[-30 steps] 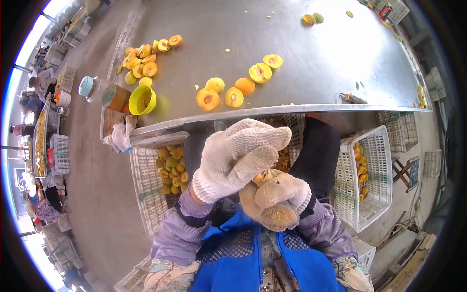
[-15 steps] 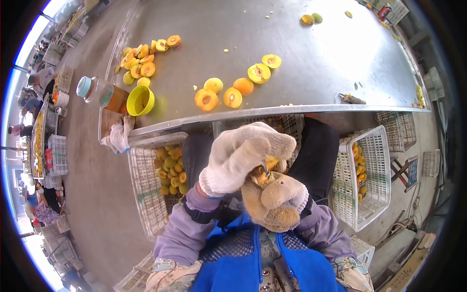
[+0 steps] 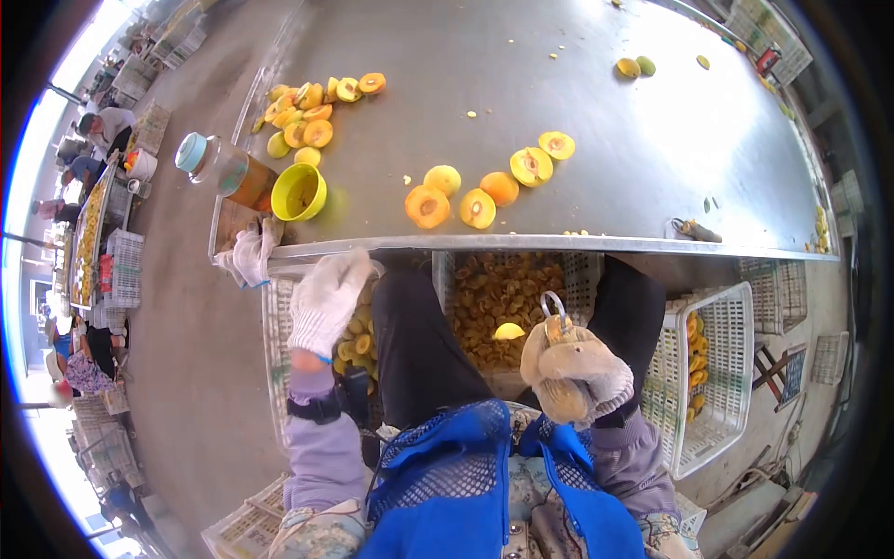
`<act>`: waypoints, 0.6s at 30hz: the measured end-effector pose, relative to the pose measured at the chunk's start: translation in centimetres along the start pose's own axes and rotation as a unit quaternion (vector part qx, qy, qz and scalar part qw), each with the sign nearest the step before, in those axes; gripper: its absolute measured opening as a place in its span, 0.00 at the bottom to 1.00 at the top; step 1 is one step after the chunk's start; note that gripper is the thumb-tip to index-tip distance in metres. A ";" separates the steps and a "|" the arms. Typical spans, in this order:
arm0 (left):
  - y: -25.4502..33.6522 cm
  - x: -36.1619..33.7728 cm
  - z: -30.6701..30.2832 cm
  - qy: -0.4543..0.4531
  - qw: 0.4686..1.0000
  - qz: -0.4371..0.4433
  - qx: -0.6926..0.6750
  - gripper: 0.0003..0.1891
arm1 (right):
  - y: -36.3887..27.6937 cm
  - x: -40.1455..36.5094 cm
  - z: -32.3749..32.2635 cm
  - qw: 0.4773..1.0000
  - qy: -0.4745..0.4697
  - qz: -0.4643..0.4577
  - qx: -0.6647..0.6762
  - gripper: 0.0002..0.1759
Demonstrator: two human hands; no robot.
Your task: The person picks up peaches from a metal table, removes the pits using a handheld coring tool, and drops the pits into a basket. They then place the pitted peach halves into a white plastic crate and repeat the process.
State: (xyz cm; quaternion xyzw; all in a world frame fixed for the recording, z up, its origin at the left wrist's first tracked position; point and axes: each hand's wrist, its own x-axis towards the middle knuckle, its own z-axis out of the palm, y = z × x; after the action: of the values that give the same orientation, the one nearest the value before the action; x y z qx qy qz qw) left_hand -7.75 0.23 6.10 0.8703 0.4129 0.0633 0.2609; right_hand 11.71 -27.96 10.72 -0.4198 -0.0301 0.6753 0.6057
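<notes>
Loop-ended tool (image 3: 559,322) is held in the gloved right hand (image 3: 577,371), its fingers curled closed around the handle and its metal loop pointed up toward the table (image 3: 410,102). Just beside that hand, a yellow fruit piece (image 3: 509,332) is seen against the middle crate (image 3: 582,275), which is filled with brownish-orange pieces (image 3: 503,293); whether it is resting there or in the air cannot be told. The gloved left hand (image 3: 328,303) is held over the left crate (image 3: 277,340), near the yellow-green fruit (image 3: 356,347); its fingers are set close together, and whether anything is held in them cannot be told. On the table, cut fruit (image 3: 500,188) is spread in a loose row, well apart from the green bowl (image 3: 315,197).
</notes>
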 end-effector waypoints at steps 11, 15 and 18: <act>4.5 12.2 9.4 -0.097 0.993 -0.059 0.031 0.35 | 0.7 3.0 2.3 0.991 0.089 -0.058 -0.082 0.14; 5.5 10.9 8.7 -0.088 0.988 -0.079 -0.094 0.33 | 1.2 3.5 1.6 0.993 0.074 -0.066 -0.071 0.15; 5.0 9.8 8.3 -0.069 0.965 -0.066 -0.245 0.30 | 1.6 3.4 3.3 0.992 0.069 -0.102 -0.025 0.17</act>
State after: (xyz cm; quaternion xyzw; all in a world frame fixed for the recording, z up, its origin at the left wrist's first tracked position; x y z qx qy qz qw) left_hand 4.74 1.68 0.51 0.7531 0.4219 0.0853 0.4976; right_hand 8.73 -23.94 10.19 -0.4751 -0.0481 0.5789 0.6609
